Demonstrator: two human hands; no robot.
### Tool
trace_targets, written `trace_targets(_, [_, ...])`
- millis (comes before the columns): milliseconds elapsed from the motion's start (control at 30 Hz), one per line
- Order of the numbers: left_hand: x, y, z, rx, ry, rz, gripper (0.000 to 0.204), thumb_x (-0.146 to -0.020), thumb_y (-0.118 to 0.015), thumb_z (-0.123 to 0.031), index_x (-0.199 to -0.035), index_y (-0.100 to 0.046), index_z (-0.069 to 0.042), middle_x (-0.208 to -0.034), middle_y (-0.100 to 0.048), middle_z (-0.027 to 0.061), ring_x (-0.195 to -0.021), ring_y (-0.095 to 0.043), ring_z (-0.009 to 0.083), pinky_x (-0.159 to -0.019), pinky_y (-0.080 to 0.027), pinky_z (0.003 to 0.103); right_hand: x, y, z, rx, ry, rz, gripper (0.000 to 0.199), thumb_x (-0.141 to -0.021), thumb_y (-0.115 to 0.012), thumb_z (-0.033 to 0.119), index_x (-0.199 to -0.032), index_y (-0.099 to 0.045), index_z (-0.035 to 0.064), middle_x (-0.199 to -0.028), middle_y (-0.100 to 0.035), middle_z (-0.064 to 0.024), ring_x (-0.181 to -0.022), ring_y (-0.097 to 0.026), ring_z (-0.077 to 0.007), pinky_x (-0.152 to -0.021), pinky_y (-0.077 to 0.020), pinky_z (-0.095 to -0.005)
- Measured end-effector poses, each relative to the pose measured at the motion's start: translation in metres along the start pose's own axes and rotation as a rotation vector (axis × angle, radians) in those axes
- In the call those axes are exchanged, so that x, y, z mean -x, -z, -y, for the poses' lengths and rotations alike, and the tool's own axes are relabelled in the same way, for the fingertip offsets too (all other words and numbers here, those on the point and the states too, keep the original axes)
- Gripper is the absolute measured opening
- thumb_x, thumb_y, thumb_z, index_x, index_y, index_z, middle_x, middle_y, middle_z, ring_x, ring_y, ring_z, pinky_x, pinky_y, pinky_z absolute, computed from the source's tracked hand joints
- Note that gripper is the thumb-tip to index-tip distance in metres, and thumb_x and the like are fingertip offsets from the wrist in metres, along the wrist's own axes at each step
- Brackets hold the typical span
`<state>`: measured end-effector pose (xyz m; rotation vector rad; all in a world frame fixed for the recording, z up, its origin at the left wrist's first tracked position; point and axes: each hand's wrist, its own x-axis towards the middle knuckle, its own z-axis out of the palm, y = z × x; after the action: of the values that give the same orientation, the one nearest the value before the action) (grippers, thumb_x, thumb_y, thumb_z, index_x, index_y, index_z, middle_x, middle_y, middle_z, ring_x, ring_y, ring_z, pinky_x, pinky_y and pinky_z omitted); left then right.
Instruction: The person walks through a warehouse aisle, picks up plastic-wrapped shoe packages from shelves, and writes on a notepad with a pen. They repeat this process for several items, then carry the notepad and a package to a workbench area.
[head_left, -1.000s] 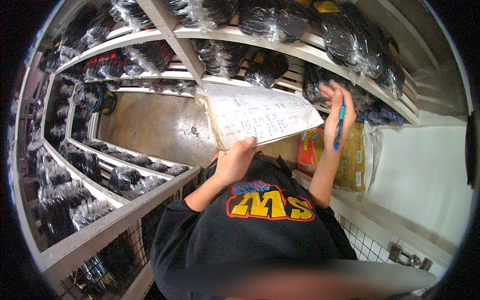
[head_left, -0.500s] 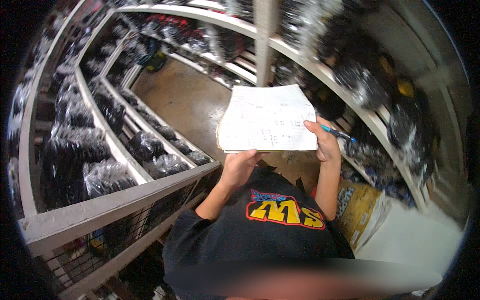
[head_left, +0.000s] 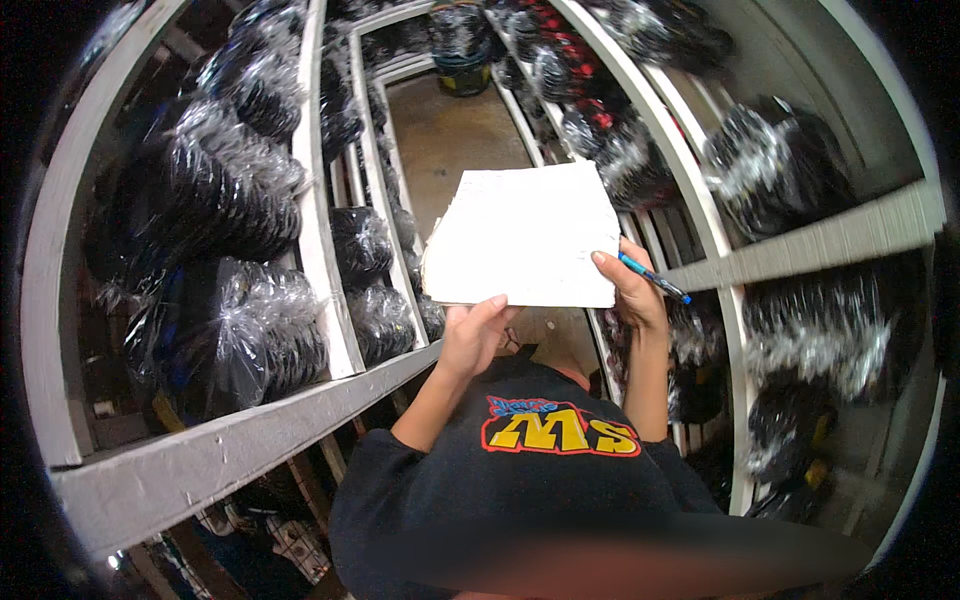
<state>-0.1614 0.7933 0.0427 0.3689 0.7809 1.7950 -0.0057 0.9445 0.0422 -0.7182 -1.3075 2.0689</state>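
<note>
A thick notebook (head_left: 525, 235) with white pages lies open in front of my chest, its page so bright that hardly any writing shows. Gripping its near left edge is my left hand (head_left: 474, 335), thumb on top and fingers beneath. At the right edge, my right hand (head_left: 635, 290) pinches the notebook with its thumb on the page. A blue pen (head_left: 655, 278) is tucked in that same hand and points out to the right. The fingers under the notebook are hidden.
White-framed shelving (head_left: 330, 250) on the left holds black goods in clear plastic wrap (head_left: 265, 330). More wrapped bundles (head_left: 775, 170) fill the right-hand shelves. Between them runs a brown floor aisle (head_left: 460, 120), with a dark bucket-like container (head_left: 463, 65) at its far end.
My view has swung to the right, so the aisle now runs straight ahead. The sack and white surface at lower right have left view. Both hands keep hold of the notebook.
</note>
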Motion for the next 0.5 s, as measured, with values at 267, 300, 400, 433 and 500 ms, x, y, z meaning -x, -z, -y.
trace_targets(267, [-0.078,0.022,-0.026,0.399,-0.154,-0.14,0.05,-0.083,-0.045,-0.004,-0.129,-0.027,-0.001,-0.125,-0.042,0.0155,-0.114,-0.045,0.0274,-0.094,-0.039,0.044,-0.12,-0.031,0.008,0.092,-0.038,0.206,0.033,-0.08,-0.059,0.014,-0.106,-0.053,-0.005,-0.091,-0.06,-0.0073,-0.082,-0.054,-0.0101,-0.072,-0.0423,-0.022])
trace_targets(300, [-0.088,0.023,-0.03,0.322,-0.157,-0.15,0.049,-0.083,-0.044,-0.004,-0.129,-0.027,0.0,-0.125,-0.041,0.0157,-0.115,-0.044,0.0276,-0.095,-0.038,0.045,-0.136,-0.032,0.008,0.075,-0.049,0.229,0.033,-0.08,-0.059,0.013,-0.106,-0.053,-0.0052,-0.091,-0.06,-0.0072,-0.081,-0.054,-0.0102,-0.072,-0.0422,-0.0217])
trace_targets(400, [-0.126,0.024,-0.044,0.175,-0.164,-0.156,0.047,-0.084,-0.042,-0.004,-0.129,-0.027,0.002,-0.126,-0.041,0.0163,-0.117,-0.042,0.0279,-0.098,-0.035,0.046,-0.193,-0.031,0.019,0.101,-0.119,0.298,0.032,-0.08,-0.059,0.013,-0.106,-0.053,-0.0041,-0.091,-0.06,-0.0079,-0.082,-0.054,-0.0103,-0.073,-0.0425,-0.0221])
trace_targets(433, [-0.142,0.023,-0.049,0.187,-0.167,-0.142,0.046,-0.085,-0.041,-0.004,-0.128,-0.027,0.002,-0.126,-0.041,0.0165,-0.117,-0.042,0.0278,-0.099,-0.034,0.045,-0.213,-0.03,0.026,0.272,-0.065,0.253,0.034,-0.081,-0.06,0.014,-0.109,-0.052,-0.0037,-0.092,-0.06,-0.0087,-0.082,-0.055,-0.0108,-0.074,-0.0428,-0.0229])
trace_targets(500, [-0.174,0.017,-0.055,0.191,-0.206,-0.158,0.045,-0.085,-0.04,-0.003,-0.128,-0.027,0.004,-0.126,-0.04,0.0178,-0.118,-0.041,0.029,-0.1,-0.033,0.046,-0.249,-0.027,0.047,0.626,0.002,0.117,0.038,-0.082,-0.06,0.016,-0.114,-0.049,-0.0029,-0.094,-0.06,-0.0103,-0.083,-0.055,-0.0116,-0.075,-0.0434,-0.0247])
